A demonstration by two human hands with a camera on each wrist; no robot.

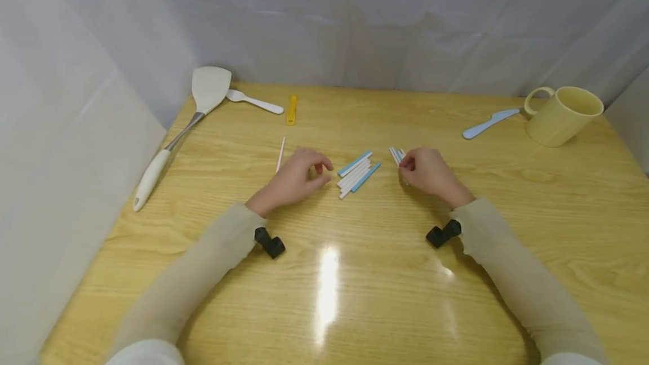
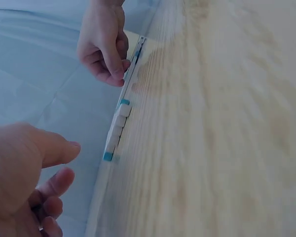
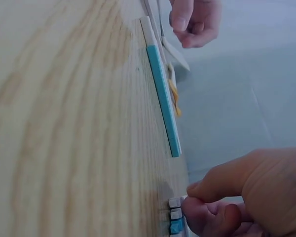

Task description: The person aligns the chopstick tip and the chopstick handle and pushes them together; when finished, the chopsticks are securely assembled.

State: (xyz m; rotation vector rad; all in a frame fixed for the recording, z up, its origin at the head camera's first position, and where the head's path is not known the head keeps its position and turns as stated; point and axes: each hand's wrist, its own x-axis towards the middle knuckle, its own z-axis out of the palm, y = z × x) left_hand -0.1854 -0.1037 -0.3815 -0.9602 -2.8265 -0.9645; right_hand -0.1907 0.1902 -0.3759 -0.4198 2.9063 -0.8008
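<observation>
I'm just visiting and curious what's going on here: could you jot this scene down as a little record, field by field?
Setting: wooden table with pale sheeting behind
Left hand: fingers loosely curled, holding nothing, beside the loose sticks
Right hand: pinches a small bundle of sticks
Between the hands: loose sticks, white and blue, lying flat
Lone stick: white, left of the left hand
Far left: spatula, white spoon, yellow tool
Far right: yellow mug, pale blue knife

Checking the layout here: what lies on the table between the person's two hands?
A loose pile of white and blue sticks lies between the left hand and right hand, clearest in the head view.
</observation>
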